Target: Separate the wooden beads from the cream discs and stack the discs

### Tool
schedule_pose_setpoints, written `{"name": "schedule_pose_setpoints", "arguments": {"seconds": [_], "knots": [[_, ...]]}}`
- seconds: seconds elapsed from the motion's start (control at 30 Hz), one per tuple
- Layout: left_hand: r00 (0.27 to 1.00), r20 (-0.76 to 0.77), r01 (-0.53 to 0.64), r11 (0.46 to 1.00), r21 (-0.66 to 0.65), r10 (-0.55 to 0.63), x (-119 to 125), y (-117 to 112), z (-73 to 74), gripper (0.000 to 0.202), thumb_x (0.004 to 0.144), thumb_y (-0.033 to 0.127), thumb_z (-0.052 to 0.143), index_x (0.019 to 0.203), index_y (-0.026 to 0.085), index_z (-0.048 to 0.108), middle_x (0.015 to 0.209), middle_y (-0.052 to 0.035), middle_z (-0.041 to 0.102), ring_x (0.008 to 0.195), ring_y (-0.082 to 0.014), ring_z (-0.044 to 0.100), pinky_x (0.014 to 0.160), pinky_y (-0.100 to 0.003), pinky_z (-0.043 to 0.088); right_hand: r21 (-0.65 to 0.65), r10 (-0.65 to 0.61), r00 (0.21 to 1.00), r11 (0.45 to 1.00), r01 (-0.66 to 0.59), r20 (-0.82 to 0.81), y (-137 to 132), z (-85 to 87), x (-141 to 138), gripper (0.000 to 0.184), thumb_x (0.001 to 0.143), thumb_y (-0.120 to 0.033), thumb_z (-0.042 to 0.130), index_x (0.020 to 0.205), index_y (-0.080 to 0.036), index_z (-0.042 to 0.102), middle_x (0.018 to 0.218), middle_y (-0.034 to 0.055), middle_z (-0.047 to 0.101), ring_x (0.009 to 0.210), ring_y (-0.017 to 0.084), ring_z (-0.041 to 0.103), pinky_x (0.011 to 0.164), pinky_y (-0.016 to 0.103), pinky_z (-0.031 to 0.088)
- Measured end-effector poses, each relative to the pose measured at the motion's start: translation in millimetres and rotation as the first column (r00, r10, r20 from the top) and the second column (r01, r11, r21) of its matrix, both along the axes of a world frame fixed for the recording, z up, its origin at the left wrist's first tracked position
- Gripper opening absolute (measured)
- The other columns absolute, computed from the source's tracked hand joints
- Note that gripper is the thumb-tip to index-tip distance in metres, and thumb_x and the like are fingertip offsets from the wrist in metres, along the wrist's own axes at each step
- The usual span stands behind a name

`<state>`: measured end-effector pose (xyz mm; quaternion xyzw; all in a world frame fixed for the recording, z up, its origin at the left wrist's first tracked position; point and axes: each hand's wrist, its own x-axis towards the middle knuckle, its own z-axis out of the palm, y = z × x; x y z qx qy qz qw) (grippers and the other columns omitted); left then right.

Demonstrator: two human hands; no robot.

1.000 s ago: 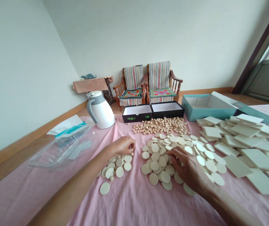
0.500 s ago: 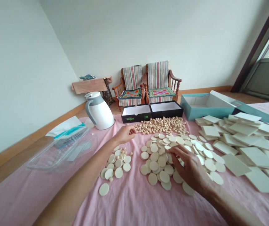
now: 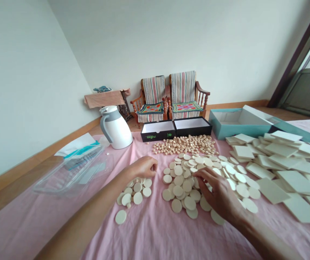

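Observation:
My left hand (image 3: 144,167) is closed in a pinch above the small left heap of pale wooden discs (image 3: 137,198). What its fingers hold, if anything, is hidden. A few small beads lie among those discs. My right hand (image 3: 218,193) rests over the larger heap of round wooden discs (image 3: 179,190), fingers bent and slightly apart, fingertips touching the discs. No disc shows clearly in its grip. Behind the discs spreads a pile of small wooden beads (image 3: 183,144).
Square wooden tiles (image 3: 294,180) are heaped at the right, before a teal box (image 3: 239,124). Two black open boxes (image 3: 157,135) stand behind the beads. At the left are a white jug (image 3: 118,131) and a clear plastic tray (image 3: 63,184) on the pink cloth (image 3: 144,238).
My left hand has drawn back from the bead pile towards me, over the small disc heap, and its fingers have curled in. My right hand has stayed in place.

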<state>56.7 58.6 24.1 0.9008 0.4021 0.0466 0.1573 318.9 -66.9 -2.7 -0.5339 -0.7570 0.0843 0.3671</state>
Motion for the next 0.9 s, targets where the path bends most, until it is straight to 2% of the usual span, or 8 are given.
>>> {"name": "schedule_pose_setpoints", "arguments": {"seconds": [0.13,0.27,0.33,0.47,0.6,0.77,0.9], "knots": [[0.960,0.196,-0.228,0.963,0.143,0.198,16,26,-2.8,0.014,0.064,0.010,0.055,0.072,0.016,0.064,0.072,-0.0009,0.067,0.067,-0.0134,0.060,0.062,-0.020,0.044,0.012,-0.007,1.000,1.000,0.007,0.008,0,0.3,1,0.022,0.089,-0.020,0.040,0.093,-0.020,0.061,0.091,0.0052,0.062,0.075,0.014,0.059,0.068,0.027,0.047],[0.904,0.305,-0.368,0.910,0.193,0.301,18,39,-3.2,0.024,0.073,0.013,0.049,0.093,0.015,0.063,0.084,-0.0043,0.068,0.071,-0.0132,0.062,0.067,-0.023,0.047,0.025,-0.004,1.000,1.000,0.004,0.004,1,1.4,1,0.023,0.089,-0.020,0.039,0.094,-0.020,0.062,0.090,0.0051,0.062,0.074,0.014,0.059,0.067,0.026,0.047],[0.907,0.297,-0.361,0.914,0.182,0.299,11,38,-2.5,0.021,0.074,0.015,0.050,0.090,0.016,0.064,0.083,-0.0037,0.069,0.072,-0.0133,0.062,0.068,-0.022,0.047,0.036,-0.001,1.000,0.999,0.001,0.002,1,1.5,1,0.023,0.088,-0.020,0.040,0.093,-0.020,0.062,0.089,0.0050,0.062,0.073,0.014,0.060,0.066,0.026,0.047],[0.966,0.089,-0.251,0.964,0.092,0.243,-11,22,0.4,0.014,0.069,0.013,0.053,0.075,0.016,0.066,0.074,-0.0019,0.069,0.070,-0.0142,0.062,0.064,-0.020,0.046,0.006,-0.005,1.000,1.000,0.005,0.018,1,0.6,0,0.022,0.088,-0.021,0.040,0.093,-0.021,0.061,0.090,0.0044,0.062,0.072,0.013,0.059,0.066,0.026,0.048],[0.980,-0.020,-0.199,0.979,0.036,0.199,-26,5,3.7,0.011,0.061,0.010,0.056,0.062,0.018,0.065,0.062,0.0013,0.067,0.061,-0.0132,0.060,0.056,-0.018,0.041,-0.020,0.006,0.999,1.000,-0.005,0.039,0,-0.5,0,0.021,0.088,-0.021,0.040,0.093,-0.022,0.060,0.090,0.0040,0.061,0.073,0.013,0.059,0.066,0.025,0.048],[0.977,-0.098,-0.185,0.981,0.060,0.190,-28,-3,1.5,0.014,0.056,0.007,0.056,0.060,0.018,0.064,0.063,0.0008,0.066,0.061,-0.0135,0.059,0.054,-0.019,0.039,-0.010,0.010,0.999,1.000,-0.010,0.033,0,-1.5,1,0.022,0.088,-0.021,0.039,0.094,-0.022,0.061,0.089,0.0038,0.062,0.071,0.013,0.059,0.066,0.025,0.048],[0.974,-0.056,-0.213,0.973,0.088,0.218,-19,8,-5.7,0.013,0.055,0.005,0.056,0.056,0.018,0.062,0.059,0.0018,0.065,0.059,-0.0134,0.059,0.053,-0.019,0.039,0.016,0.008,1.000,1.000,-0.008,0.019,1,-2.2,1,0.023,0.087,-0.020,0.041,0.093,-0.022,0.063,0.087,0.0032,0.063,0.068,0.012,0.059,0.064,0.024,0.048]]}}
